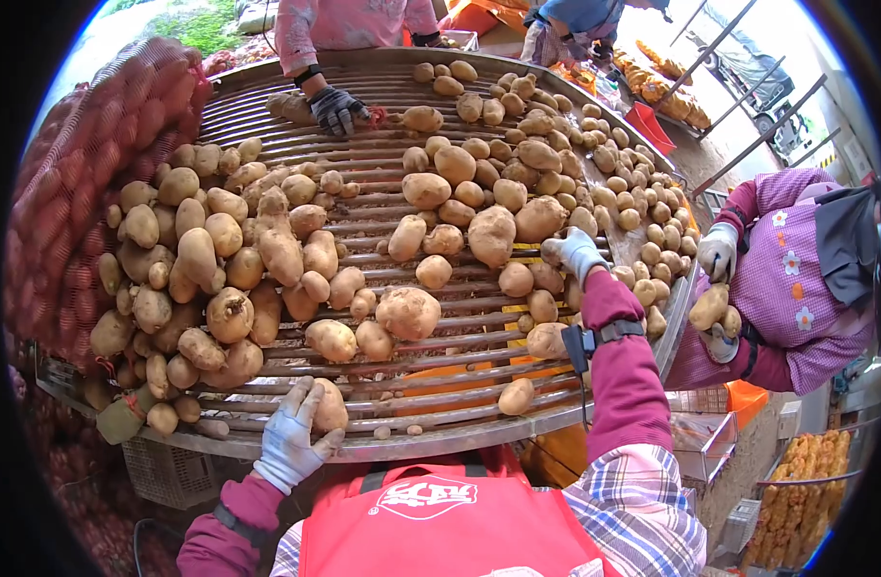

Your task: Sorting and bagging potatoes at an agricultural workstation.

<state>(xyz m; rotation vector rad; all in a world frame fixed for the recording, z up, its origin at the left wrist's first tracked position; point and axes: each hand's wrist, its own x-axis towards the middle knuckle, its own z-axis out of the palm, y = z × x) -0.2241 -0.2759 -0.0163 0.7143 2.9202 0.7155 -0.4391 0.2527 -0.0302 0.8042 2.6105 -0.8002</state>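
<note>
Near the front rail of a slatted metal sorting table [469, 438], my left hand [292, 434] in a pale glove curls round a potato [331, 407], which rests on the bars. My right hand [581, 254], gloved too, reaches to the right-middle of the table. Its fingers are at a small potato [552, 251], partly covered by the glove; whether they grip it is unclear. A big lumpy potato [491, 236] lies just left of that hand. Between my arms, a large round potato [408, 314] sits on the bars beside several others.
Red mesh sacks of potatoes [101, 195] rise at the left. A co-worker's dark-gloved hand [336, 110] is at the far side. On the right, another person holds potatoes [710, 306]. Small potatoes [631, 198] cover a side board. A plastic crate [168, 472] stands below the table.
</note>
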